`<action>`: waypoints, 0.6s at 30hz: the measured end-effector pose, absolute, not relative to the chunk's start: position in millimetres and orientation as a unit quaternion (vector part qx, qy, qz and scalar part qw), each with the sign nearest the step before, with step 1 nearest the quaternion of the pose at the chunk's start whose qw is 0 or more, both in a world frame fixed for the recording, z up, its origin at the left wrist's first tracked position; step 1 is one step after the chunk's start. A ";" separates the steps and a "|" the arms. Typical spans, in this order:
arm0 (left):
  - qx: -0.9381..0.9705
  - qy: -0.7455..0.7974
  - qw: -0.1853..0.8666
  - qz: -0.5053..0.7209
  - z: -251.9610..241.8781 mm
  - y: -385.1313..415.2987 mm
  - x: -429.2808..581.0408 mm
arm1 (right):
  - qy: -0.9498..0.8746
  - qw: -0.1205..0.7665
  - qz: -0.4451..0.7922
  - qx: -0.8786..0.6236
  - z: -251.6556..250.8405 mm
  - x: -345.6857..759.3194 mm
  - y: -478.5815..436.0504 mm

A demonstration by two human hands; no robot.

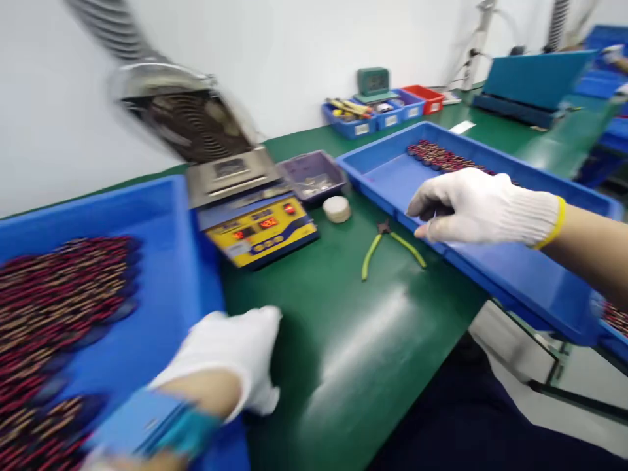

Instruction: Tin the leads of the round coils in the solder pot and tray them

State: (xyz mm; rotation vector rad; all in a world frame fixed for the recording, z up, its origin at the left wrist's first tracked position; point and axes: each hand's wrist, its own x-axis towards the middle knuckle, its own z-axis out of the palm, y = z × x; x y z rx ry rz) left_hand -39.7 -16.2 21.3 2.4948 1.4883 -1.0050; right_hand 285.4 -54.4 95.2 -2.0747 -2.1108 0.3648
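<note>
My left hand (235, 353), in a white glove and blurred, is over the green table beside the right edge of the left blue tray (164, 261). Its thumb and fingers are apart, with nothing visible between them. Dark coils with red and tan wires (63, 294) lie in rows in that tray. My right hand (471, 206), gloved in white with a yellow cuff edge, hangs above the near side of the right blue tray (383, 163). Its fingers are loosely bent, thumb apart, and I see nothing held. Pliers with green handles (384, 245) lie spread on the table.
A metal-topped machine with a yellow panel (265, 226) and red digits stands beneath a fume hood (196, 118). Nearby are a purple-grey bin (314, 173) and a round pale pad (337, 209). Small bins (358, 124) line the wall; a co-worker's gloved hand (613, 53) shows far right.
</note>
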 end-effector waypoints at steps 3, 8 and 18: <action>0.800 0.496 0.054 -0.332 28.1 -15.4 -27.0 | -0.800 0.097 0.177 -0.566 90.0 213.9 -48.1; 0.798 0.521 0.094 -0.289 25.8 -4.7 -27.1 | -0.883 0.119 0.178 -0.417 30.8 160.8 -22.1; 0.770 0.561 0.304 -0.008 25.3 3.2 -26.8 | -0.856 0.174 0.186 -0.449 13.2 163.9 -9.6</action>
